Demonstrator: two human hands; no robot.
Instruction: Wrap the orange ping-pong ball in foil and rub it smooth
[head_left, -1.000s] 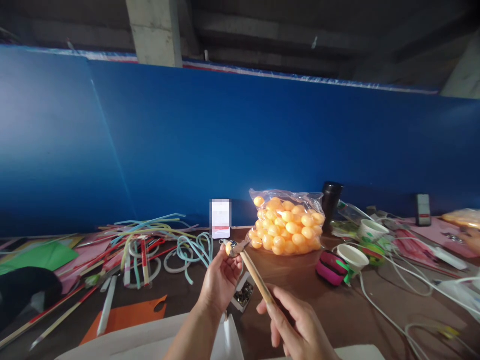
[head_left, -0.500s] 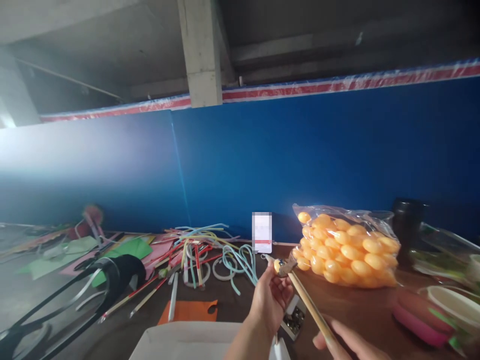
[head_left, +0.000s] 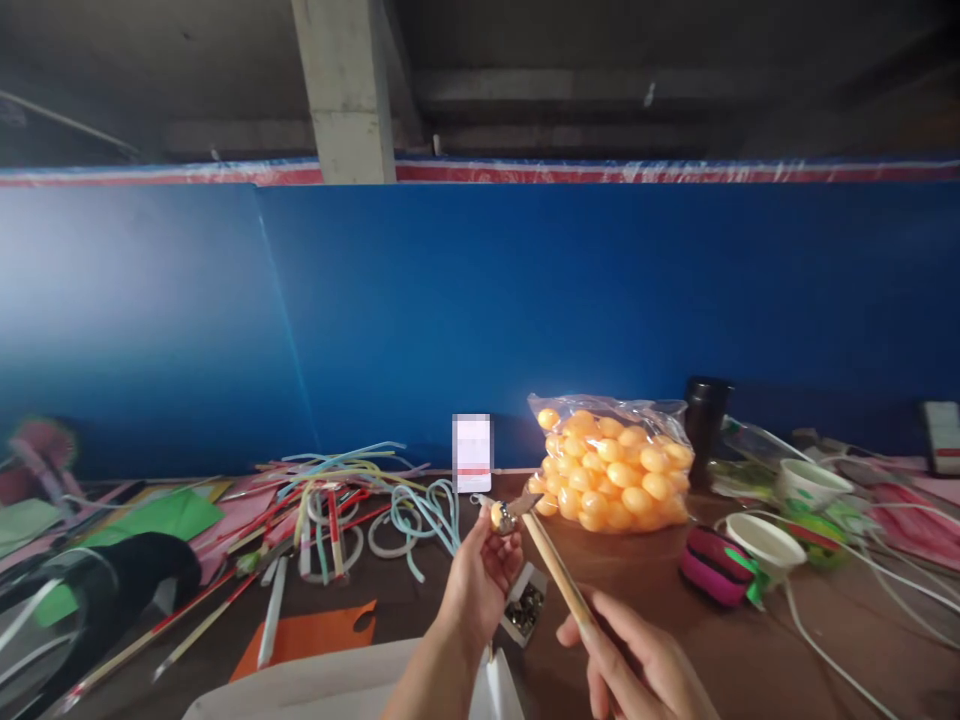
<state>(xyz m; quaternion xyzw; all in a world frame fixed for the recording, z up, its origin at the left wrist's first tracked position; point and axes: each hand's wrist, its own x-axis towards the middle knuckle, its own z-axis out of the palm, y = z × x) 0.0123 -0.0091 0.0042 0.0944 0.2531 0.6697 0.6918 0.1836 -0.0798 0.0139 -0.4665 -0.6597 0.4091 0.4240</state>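
My left hand (head_left: 484, 575) is closed around a small yellow-orange ball (head_left: 497, 514), pinched at the fingertips. Shiny metal bits cover the ball's right side, too small to name surely. In my right hand (head_left: 637, 650) is a hammer (head_left: 559, 572), gripped by its wooden handle. The hammer's metal head is just right of the ball; whether they touch I cannot tell. Below my left hand, a small open box (head_left: 525, 608) holds many little metal pieces. A clear plastic bag (head_left: 611, 465) full of similar yellow-orange balls lies beyond my right hand.
Coloured tubes and sticks (head_left: 337, 500) lie in a tangle at left, near an orange sheet (head_left: 304, 635). A white tray (head_left: 300, 680) sits in front. To the right are a purple pouch (head_left: 716, 565), paper cups (head_left: 765, 543), cables and a black bottle (head_left: 707, 425). A blue partition (head_left: 480, 300) stands behind.
My view has turned right, so the table things appear farther left and more shows at right. Both hands keep their holds on the ball and hammer, close together as before.
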